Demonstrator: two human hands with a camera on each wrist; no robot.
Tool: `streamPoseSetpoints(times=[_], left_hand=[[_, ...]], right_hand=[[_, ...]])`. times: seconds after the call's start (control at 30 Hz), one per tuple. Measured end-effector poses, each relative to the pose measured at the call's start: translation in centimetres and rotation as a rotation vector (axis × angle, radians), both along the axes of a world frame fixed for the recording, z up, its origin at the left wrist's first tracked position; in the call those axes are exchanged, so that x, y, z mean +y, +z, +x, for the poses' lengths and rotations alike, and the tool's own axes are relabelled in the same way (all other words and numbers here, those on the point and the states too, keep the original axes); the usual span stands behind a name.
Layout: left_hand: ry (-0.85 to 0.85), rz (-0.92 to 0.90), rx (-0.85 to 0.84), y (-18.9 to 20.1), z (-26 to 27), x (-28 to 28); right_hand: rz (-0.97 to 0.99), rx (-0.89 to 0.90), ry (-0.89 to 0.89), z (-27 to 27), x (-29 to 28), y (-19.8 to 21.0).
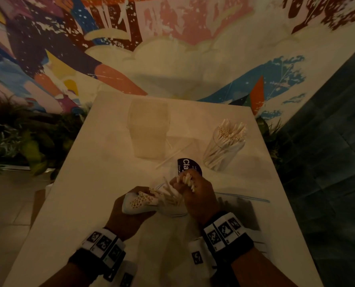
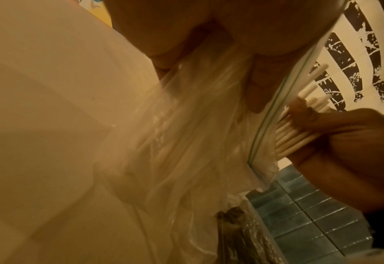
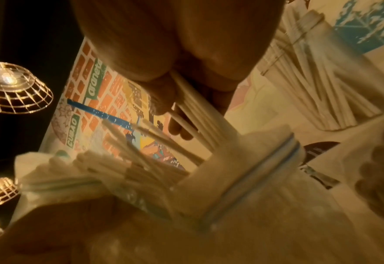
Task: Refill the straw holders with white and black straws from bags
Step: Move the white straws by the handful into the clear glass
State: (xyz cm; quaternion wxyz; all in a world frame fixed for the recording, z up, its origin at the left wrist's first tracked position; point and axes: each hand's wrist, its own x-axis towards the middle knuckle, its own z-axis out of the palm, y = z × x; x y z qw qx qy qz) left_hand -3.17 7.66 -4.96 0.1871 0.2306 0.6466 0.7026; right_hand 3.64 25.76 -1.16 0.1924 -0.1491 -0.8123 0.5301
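Round label (image 1: 188, 165) half behind hands (image 1: 195, 193)

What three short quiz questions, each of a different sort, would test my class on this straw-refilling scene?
1. True or false: the right hand grips a bunch of white straws.
2. What does the left hand hold: (a) the clear bag, (b) a cup, (c) a lid?
3. Fill in: the round holder at the far right holds ____ straws.

Key: 1 true; 2 a; 3 white.
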Motion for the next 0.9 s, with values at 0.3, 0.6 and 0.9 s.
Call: streamPoseSetpoints(times=[0.3, 0.6, 0.9], left_hand=[[-0.005, 0.011, -0.014, -0.2, -0.2, -0.2], [-0.013, 0.007, -0.025, -0.6, -0.2, -0.2], [-0.053, 0.058, -0.031, 0.0, -0.2, -0.1]], right_hand=[[-0.162, -0.089, -0.013, -0.2, 0.4, -1.4], [-0.120, -0.214, 0.031, 0.1, 0.4, -2.9], [-0.126, -0.043, 0.071, 0.4, 0.2, 0.5]])
